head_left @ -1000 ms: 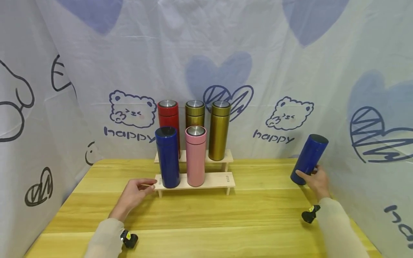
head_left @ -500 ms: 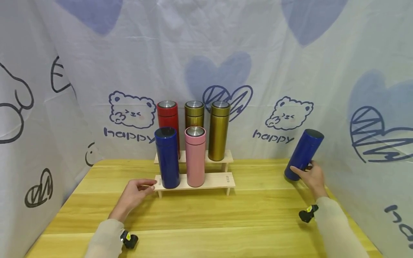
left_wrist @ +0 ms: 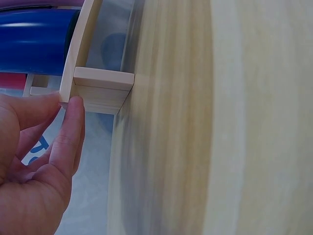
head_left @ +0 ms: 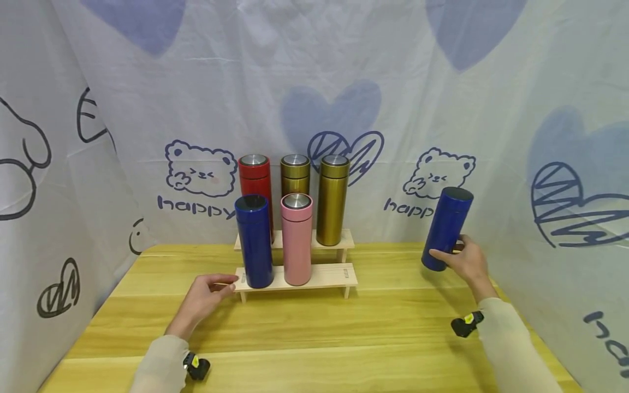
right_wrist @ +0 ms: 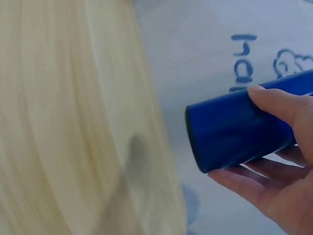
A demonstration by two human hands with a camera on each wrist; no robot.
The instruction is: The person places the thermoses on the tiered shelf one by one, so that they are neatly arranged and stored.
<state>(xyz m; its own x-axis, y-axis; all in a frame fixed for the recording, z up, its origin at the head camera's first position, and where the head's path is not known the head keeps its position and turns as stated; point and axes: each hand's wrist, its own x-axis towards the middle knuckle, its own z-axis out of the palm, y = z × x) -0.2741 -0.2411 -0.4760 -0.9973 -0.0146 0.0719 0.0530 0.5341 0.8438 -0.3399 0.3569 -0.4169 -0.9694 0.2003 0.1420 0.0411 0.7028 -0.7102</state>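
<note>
My right hand (head_left: pixel 466 265) grips a blue thermos bottle (head_left: pixel 448 226) low on its body, tilted with its top to the right. In the right wrist view the bottle's base (right_wrist: pixel 195 139) hangs off the table, thumb on one side and fingers on the other. At the left end of the two-step wooden rack (head_left: pixel 326 274), my left hand (head_left: pixel 201 297) pinches the lower shelf board (left_wrist: pixel 73 63) between thumb and fingers. Another blue thermos (head_left: pixel 255 243) and a pink thermos (head_left: pixel 297 240) stand upright on that lower step.
On the upper step stand a red thermos (head_left: pixel 254 174) and two gold thermoses, the right one (head_left: pixel 332 202) in fuller view. Wooden tabletop (head_left: pixel 314 333) lies between rack and right hand. A printed cloth (head_left: pixel 393 109) hangs behind and at both sides.
My right hand has lifted the blue thermos and moved it leftward, and it leans less now. The left hand keeps its place at the rack.
</note>
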